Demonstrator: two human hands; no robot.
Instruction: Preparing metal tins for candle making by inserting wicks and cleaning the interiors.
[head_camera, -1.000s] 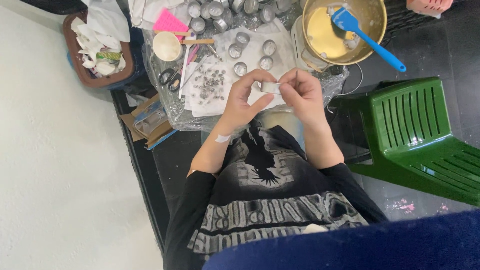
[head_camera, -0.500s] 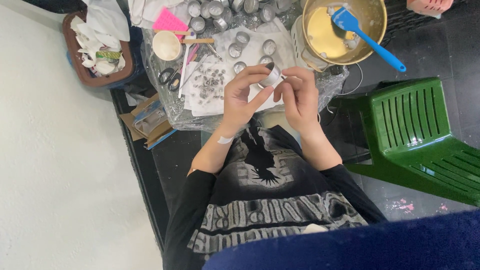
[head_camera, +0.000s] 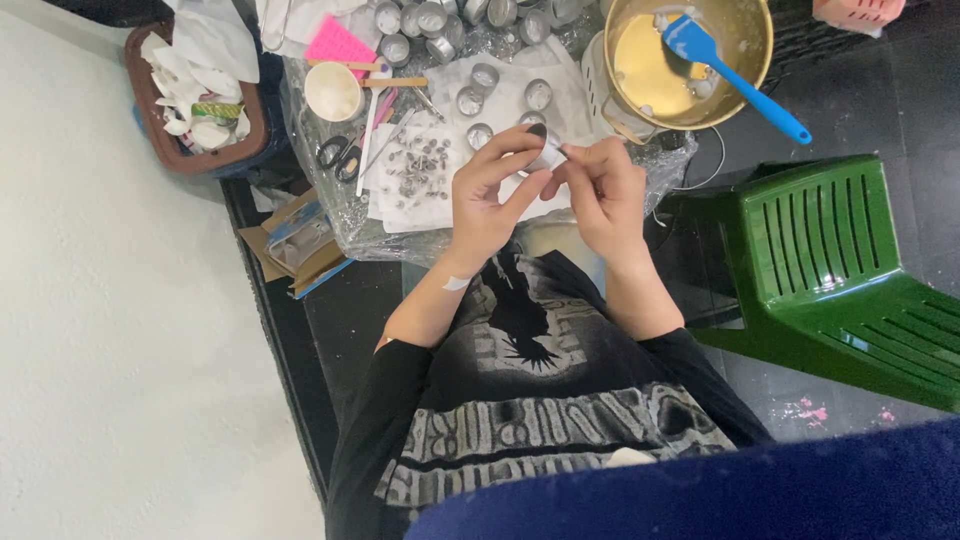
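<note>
My left hand (head_camera: 487, 190) and my right hand (head_camera: 603, 195) meet over a low work surface covered in clear plastic (head_camera: 345, 215). Between their fingertips is a small round metal cup (head_camera: 548, 157), tilted on its side. The left thumb and forefinger pinch its rim, and the right fingers touch its other side. Several more small metal cups (head_camera: 478, 78) lie on white paper just beyond the hands. A pile of tiny metal discs (head_camera: 415, 165) rests on paper left of my left hand.
A brass-coloured bowl (head_camera: 750, 55) with yellow liquid and a blue spatula (head_camera: 730, 75) stands at the back right. Scissors (head_camera: 340, 155), a small white cup (head_camera: 333, 90) and a brown tray of white scraps (head_camera: 200, 90) are at the left. A green plastic chair (head_camera: 830, 260) stands right.
Both hands have lifted slightly and the metal cup has turned between the fingers, now showing its side. Nothing else on the surface has moved.
</note>
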